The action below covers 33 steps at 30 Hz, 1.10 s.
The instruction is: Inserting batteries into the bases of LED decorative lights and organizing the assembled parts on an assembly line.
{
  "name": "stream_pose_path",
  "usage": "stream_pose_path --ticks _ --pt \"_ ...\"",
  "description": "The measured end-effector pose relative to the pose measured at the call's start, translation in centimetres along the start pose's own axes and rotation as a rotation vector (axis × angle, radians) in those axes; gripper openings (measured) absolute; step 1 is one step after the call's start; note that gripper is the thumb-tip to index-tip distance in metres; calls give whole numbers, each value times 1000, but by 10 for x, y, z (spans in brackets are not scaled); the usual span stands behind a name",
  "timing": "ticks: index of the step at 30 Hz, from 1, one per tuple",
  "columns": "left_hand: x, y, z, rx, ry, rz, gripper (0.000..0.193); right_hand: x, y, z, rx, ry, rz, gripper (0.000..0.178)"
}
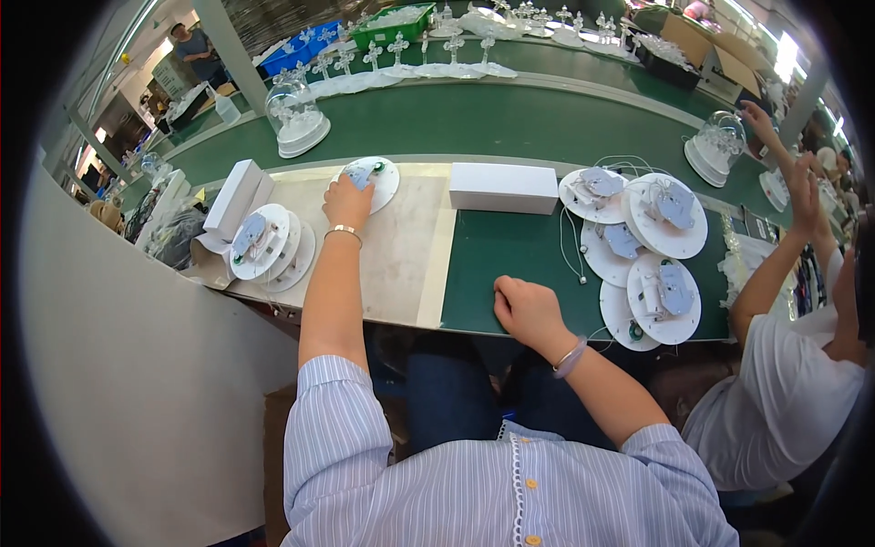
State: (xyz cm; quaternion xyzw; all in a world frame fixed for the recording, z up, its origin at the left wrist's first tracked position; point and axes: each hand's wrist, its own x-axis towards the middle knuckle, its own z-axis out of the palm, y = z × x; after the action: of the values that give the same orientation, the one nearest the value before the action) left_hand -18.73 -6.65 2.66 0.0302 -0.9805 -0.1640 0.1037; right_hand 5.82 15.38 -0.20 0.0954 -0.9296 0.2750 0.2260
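Note:
My left hand [349, 202] reaches forward over the pale work mat, its fingers curled onto a round white base [387, 190] that carries a pale blue part. The hand hides part of that base, and its fingertips are hard to make out. My right hand [529, 310] rests loosely closed at the front edge of the green table, with nothing visible in it. To its right lie several similar round white bases [673, 239] in overlapping piles, with pale blue parts and thin white wires on top. More such bases [264, 239] are stacked at the left.
A long white box [503, 188] lies behind my right hand; another white box [239, 201] stands at the left. Clear domes [296, 118] stand on the green belt [510, 123]. Beyond are clear cross-shaped ornaments [397, 46]. A co-worker's arms [795, 214] are raised at right.

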Motion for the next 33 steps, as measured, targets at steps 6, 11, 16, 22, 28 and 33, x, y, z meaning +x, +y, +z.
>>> stream_pose_path --ticks 6,11,16,22,28,33 --pt "-11 -10 -9 -152 47 59 52 0 0 -2 15 -25 12 5" --pt "-73 -18 -9 -564 7 245 48 0 3 -3 65 -19 37 13" --pt "-172 19 -11 -570 -113 422 50 -3 9 -12 307 84 248 31" --pt "-233 46 -18 -375 15 587 60 -13 4 -18 308 186 246 42" --pt "-242 88 -46 -182 -138 713 56 -17 8 -33 119 239 122 39" --pt "-160 104 -27 -232 32 791 38 -22 18 -28 131 260 87 29"
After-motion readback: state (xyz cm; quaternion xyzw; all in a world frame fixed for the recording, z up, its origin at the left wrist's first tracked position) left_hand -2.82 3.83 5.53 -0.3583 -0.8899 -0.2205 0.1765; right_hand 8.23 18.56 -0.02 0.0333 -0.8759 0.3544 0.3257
